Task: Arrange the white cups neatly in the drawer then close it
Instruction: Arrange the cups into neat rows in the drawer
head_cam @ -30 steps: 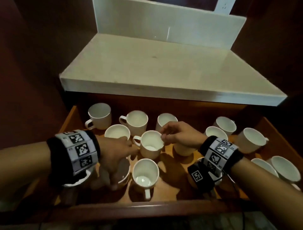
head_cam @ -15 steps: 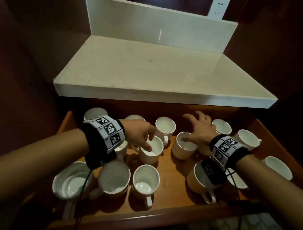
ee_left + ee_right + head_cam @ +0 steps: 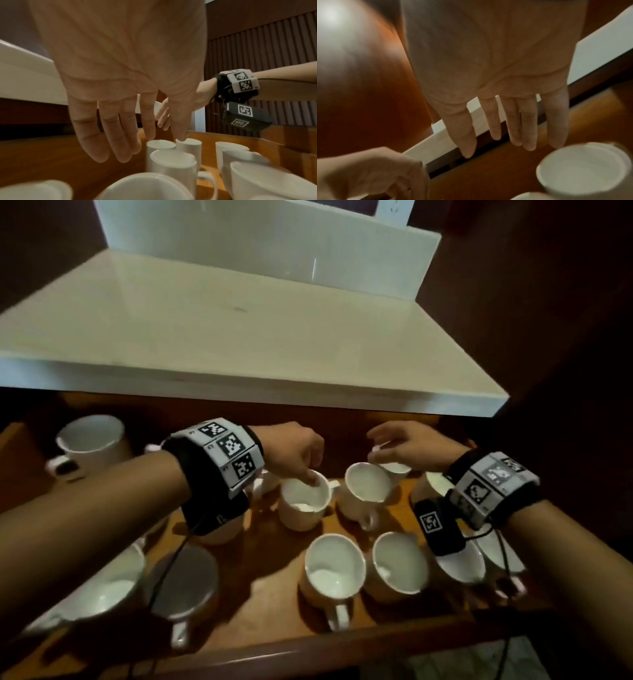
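Fingers (image 3: 310, 478) of left hand (image 3: 291, 448) on white cup (image 3: 303, 503) rim.

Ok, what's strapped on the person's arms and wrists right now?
Both forearms are bare, no sleeves. Each wrist carries a black band with white blocks of black square-code markers, plus a black camera box with its own marker. Thin black cables hang from both.

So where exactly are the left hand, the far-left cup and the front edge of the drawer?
left hand (image 3: 291, 450): head view, on the back of the hand.
far-left cup (image 3: 90, 440): head view, inside its white bowl.
drawer (image 3: 308, 648): head view, on its wooden front rail.
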A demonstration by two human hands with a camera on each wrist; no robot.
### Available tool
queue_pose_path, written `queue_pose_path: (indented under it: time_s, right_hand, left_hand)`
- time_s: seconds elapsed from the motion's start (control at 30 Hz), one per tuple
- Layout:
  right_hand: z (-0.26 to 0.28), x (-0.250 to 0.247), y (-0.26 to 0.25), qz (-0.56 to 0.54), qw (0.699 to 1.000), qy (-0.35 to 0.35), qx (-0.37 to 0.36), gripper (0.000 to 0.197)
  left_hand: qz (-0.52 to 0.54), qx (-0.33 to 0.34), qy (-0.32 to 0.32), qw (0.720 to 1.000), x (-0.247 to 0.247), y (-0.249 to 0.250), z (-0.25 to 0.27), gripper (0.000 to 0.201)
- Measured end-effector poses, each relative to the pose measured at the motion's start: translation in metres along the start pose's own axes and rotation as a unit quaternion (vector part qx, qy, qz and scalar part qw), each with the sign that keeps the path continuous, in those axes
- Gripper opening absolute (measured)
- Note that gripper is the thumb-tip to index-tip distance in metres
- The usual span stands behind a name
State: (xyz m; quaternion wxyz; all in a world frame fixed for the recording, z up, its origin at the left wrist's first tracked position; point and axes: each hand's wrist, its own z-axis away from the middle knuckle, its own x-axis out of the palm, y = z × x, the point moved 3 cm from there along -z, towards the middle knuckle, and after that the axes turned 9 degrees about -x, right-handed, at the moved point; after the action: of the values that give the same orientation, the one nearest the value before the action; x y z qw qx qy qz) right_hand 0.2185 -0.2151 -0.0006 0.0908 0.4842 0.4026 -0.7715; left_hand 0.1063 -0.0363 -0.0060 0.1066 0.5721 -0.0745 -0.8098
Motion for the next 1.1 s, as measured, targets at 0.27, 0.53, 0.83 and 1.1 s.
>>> queue_pose_path:
  time_s: [0.27,0.53,0.83,1.1]
  right_hand:
    - [0.061,-0.033,0.12,0.051,0.991,-0.12,0.02,0.028]
    - [0.085,-0.05,0.156,0.175,0.965,-0.178,-0.081,0.041]
    - [0.093,-0.042,0.167,0.3,0.899,-0.222,-0.228,0.033]
    - [0.088,-0.042,0.164,0.308,0.895,-0.221,-0.236,0.019]
  left_hand:
    - [0.055,0.048,0.014,0.997,0.027,0.164,-0.066,0.037]
    - [-0.048,0.027,-0.115,0.992,0.078,0.248,-0.096,0.039]
    - [-0.009,0.036,-0.148,0.988,0.078,0.264,-0.101,0.033]
    - [0.025,-0.025,-0.124,0.992,0.086,0.257,-0.104,0.037]
